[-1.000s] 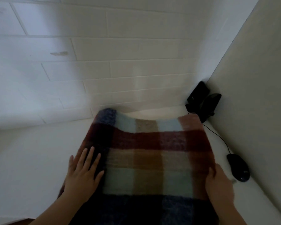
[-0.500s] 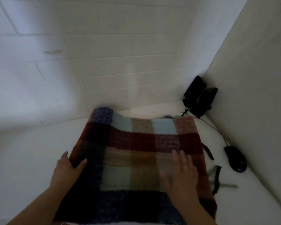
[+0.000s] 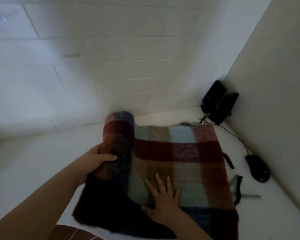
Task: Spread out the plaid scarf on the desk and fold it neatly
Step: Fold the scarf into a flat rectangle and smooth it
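The plaid scarf (image 3: 177, 158), in dark red, blue, pale blue and brown checks, lies folded on the white desk (image 3: 33, 161). My left hand (image 3: 95, 161) grips its left edge and holds it lifted and curled over toward the right. Flat on the scarf's middle, near the front, rests my right hand (image 3: 163, 201) with fingers spread, pressing the cloth down. Dark and green fringe strands (image 3: 239, 189) stick out from the scarf's right side.
A black computer mouse (image 3: 258, 168) with its cable lies to the right of the scarf by the side wall. Two black speakers (image 3: 220, 103) stand in the back right corner. A tiled wall rises behind the desk. The desk's front edge shows at the bottom left.
My left hand has taken hold of the scarf's left edge and raised it, rolling it rightward. My right hand slid left to the scarf's middle front.
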Tool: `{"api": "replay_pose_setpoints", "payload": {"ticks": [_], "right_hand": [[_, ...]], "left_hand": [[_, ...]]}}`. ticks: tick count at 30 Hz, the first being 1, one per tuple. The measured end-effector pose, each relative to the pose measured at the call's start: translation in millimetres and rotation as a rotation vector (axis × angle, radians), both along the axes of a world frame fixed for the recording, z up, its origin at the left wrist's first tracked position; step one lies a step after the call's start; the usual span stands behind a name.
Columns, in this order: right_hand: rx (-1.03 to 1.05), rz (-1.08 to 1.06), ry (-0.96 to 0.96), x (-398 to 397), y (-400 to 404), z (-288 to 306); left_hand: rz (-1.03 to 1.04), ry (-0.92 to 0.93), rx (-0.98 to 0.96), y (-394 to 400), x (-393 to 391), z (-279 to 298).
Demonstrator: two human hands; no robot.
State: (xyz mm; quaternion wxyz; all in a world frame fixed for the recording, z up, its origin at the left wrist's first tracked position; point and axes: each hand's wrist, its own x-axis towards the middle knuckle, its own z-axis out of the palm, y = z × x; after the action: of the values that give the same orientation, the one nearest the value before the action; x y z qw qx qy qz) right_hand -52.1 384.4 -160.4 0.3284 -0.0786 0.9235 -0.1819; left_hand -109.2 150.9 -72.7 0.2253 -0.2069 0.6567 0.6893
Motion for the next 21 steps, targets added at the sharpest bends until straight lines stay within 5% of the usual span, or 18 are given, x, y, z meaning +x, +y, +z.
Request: {"api": "replay_pose_setpoints", "payload": {"ticks": [2,5,8,11,14,17,21], "right_hand": [[-0.267,-0.236,0.002,-9,9,19],[-0.892,-0.921,-0.014,-33,51,70],[-1.231,-1.02,-0.188,-38,112,105],[-1.016,-0.957,-0.171,-31,148,108],[-0.63,-0.967,0.011,-24,169,90],[-0.612,-0.973,0.133,-23,185,78],[-0.573,-1.048,0.295,-27,205,63]], "left_hand": [[-0.097,0.114,0.009,37,-5,22],[-0.233,0.288,-0.081,107,-7,40],[-0.394,0.41,-0.112,178,2,37],[-0.693,0.443,-0.095,227,22,16],[-0.812,0.641,-0.39,227,31,-15],[-0.848,0.656,-0.831,208,34,-48],[-0.849,0.682,-1.153,209,40,-72]]}}
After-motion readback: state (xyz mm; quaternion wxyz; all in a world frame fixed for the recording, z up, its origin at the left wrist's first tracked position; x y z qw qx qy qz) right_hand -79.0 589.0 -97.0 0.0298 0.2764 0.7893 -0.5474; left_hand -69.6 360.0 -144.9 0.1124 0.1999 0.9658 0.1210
